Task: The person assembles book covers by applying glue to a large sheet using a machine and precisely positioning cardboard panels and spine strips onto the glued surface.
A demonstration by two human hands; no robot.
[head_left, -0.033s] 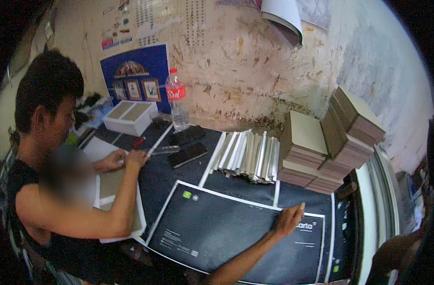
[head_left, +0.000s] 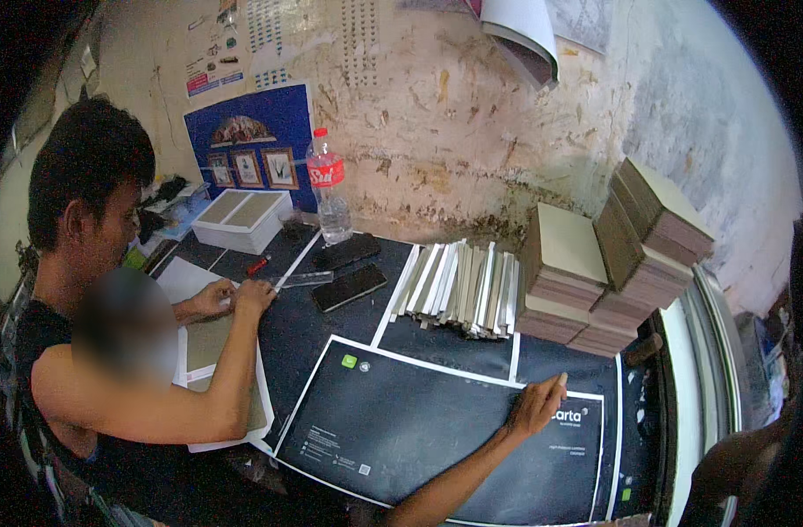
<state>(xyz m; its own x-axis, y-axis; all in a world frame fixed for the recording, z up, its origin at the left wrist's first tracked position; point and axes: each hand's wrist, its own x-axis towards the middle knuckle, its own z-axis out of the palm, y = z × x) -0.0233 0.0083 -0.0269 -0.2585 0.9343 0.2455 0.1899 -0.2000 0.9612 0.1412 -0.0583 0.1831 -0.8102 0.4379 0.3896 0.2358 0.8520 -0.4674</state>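
Observation:
My left hand (head_left: 539,406) lies near the right end of a large black printed sheet (head_left: 437,430) with a white border. Its arm comes in from the lower edge. The fingers are bent and drawn together with one tip pointing up; anything between them is too small to make out. My right hand is out of view; only a dark, blurred shape (head_left: 740,479) shows at the lower right, and I cannot tell what it is. Just beyond my left hand are stacks of grey-brown boards (head_left: 567,250) and a bundle of white and grey strips (head_left: 459,290).
On the left, a co-worker's two hands (head_left: 235,299) work over a white sheet with grey board panels (head_left: 206,344). Farther back lie a dark phone (head_left: 349,287), a clear ruler (head_left: 307,280), a red-handled tool (head_left: 258,265), a bottle (head_left: 333,206) and a white stack (head_left: 242,221).

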